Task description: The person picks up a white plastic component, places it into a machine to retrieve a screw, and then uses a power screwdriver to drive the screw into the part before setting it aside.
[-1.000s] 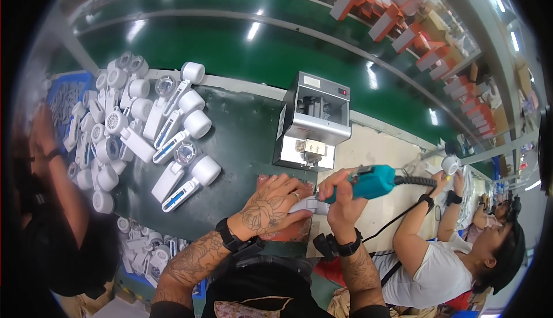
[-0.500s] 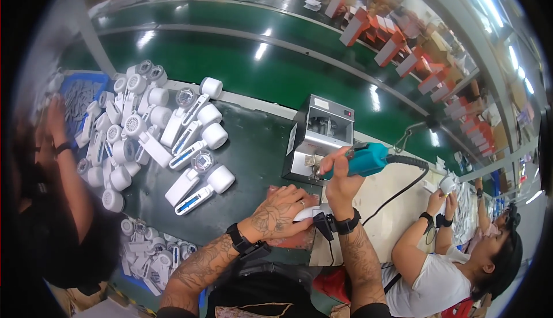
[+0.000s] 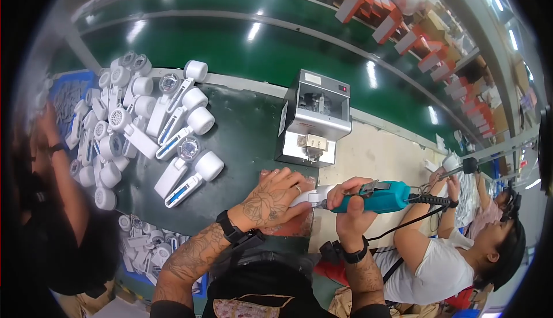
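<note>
My right hand [image 3: 352,214] is wrapped round a teal electric screwdriver [image 3: 389,197], held sideways with its tip pointing left. That tip meets the end of a white plastic piece [image 3: 311,196], most of which is hidden under my left hand [image 3: 273,201]. My left hand presses the piece down on a reddish-brown pad [image 3: 299,226], its fingers curled over it. To the left on the dark mat [image 3: 247,139] lie several white units [image 3: 187,182] with round heads and long handles, some with a blue strip inside.
A metal screw feeder [image 3: 317,113] stands beyond my hands. A black cable trails from the screwdriver to the right. Co-workers sit on both sides; a blue bin [image 3: 72,96] of grey parts is at far left. The green conveyor [image 3: 219,44] runs behind.
My right hand has brought the screwdriver down from the screw feeder to the white piece. My left hand has stayed on the piece. The whole view has shifted slightly.
</note>
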A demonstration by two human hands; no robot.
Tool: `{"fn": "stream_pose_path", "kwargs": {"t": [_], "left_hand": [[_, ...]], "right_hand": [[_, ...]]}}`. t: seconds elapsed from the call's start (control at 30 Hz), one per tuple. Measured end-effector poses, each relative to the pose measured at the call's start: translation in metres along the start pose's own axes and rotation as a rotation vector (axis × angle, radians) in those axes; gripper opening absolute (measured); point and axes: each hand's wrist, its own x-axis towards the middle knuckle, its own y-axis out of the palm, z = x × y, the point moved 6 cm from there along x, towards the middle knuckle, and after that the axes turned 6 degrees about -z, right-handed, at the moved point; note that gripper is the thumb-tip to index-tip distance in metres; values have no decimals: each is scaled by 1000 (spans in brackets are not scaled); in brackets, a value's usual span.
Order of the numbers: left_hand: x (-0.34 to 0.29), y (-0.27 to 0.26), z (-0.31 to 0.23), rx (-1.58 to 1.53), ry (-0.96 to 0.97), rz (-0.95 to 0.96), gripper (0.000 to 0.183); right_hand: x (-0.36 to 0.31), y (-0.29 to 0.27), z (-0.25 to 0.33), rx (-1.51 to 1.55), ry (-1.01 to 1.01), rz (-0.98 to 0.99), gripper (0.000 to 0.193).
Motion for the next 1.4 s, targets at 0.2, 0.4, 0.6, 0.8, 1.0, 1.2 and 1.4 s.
{"fn": "stream_pose_path", "kwargs": {"t": [0.2, 0.4, 0.6, 0.8, 1.0, 1.2, 1.4], "left_hand": [[-2, 1, -1, 13, -3, 26, 43], [-2, 2, -1, 12, -13, -41, 40], [6, 4, -5, 47, -8, 9, 42], [-4, -4, 0, 38, 25, -67, 39], [-35, 6, -54, 214, 322, -51, 26], [-106, -125, 14, -108, -484, -698, 37], [-181, -256, 101, 93, -616, -1260, 47]], "right_hand": [[-5, -3, -7, 11, 17, -3, 54], [-5, 0, -15, 79, 26, 29, 48], [-4, -6, -16, 102, 14, -1, 45], [-8, -9, -28, 138, 117, -10, 31], [47, -77, 65, 214, -443, -465, 43], [92, -104, 32, 116, -413, -694, 31], [76, -98, -22, -158, -348, -491, 32]]}}
